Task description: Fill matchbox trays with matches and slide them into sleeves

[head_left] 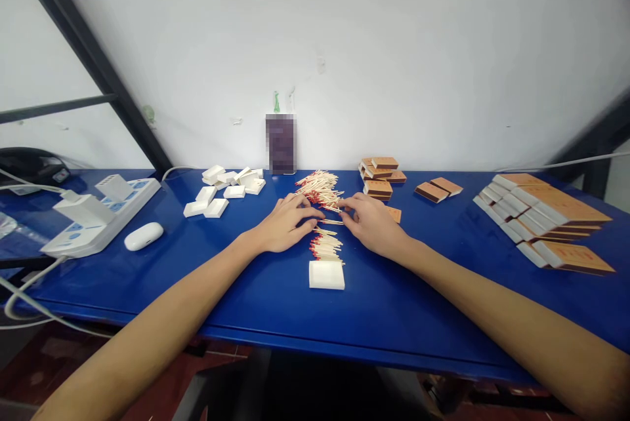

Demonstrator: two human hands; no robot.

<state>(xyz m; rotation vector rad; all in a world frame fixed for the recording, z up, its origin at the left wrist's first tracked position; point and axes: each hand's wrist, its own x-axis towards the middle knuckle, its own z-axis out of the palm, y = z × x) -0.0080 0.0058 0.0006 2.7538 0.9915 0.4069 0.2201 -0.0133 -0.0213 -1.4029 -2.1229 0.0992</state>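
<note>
Several matchsticks [333, 221] lie crosswise between my two hands, their red heads to the left. At the head end, the thumb and forefinger of my left hand [288, 223] close in a pinch. My right hand [373, 223] is curled at the plain ends, thumb and fingertips close together and partly hidden. Just beyond the fingers is a loose heap of red-tipped matches [319, 186]. Nearer to me, a row of matches [327, 247] lies roughly side by side, touching a white matchbox tray [327, 275].
More white trays [235, 192] are scattered at the back left. Matchbox sleeves [378, 189] are piled behind my right hand; filled-looking boxes [556, 208] are stacked far right. A power strip [81, 237] and a white earbud case [144, 236] sit left. A wall bounds the blue table [275, 303].
</note>
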